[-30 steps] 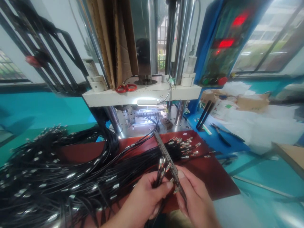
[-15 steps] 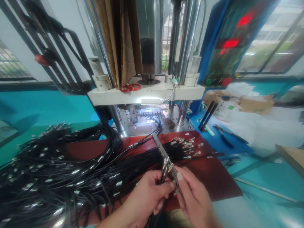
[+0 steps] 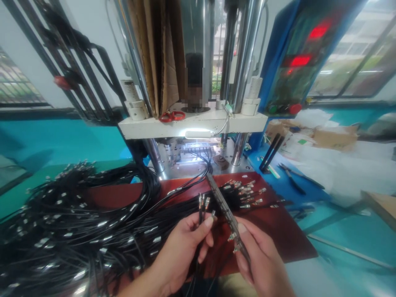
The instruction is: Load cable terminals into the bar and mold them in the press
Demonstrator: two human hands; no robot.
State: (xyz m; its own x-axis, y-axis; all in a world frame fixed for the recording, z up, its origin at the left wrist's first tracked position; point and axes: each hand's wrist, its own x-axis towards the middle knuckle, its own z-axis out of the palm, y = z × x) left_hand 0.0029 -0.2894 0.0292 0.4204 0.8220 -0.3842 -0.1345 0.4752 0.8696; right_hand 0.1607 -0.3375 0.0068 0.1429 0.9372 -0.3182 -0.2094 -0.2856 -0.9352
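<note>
My left hand is closed round a few black cables, their metal-tipped ends standing up above the thumb and forefinger. In my right hand is a long, narrow metal bar, slanting up and away to the left. Small metal terminals sit along the bar's near part, beside my right fingertips. A gap separates the cable ends from the bar. Behind both hands, a bundle of black cables with metal ends lies across a reddish-brown board.
Ahead stands a press with a white crossbeam, red-handled scissors on it, and a lit fixture holding cables below. Heaped black cables cover the left side. Pliers lie at right on a blue surface.
My left hand has drawn the cables away from the bar, leftward. Before, the cable ends lay against the bar. My right hand keeps hold of the bar, which now shows more of its length.
</note>
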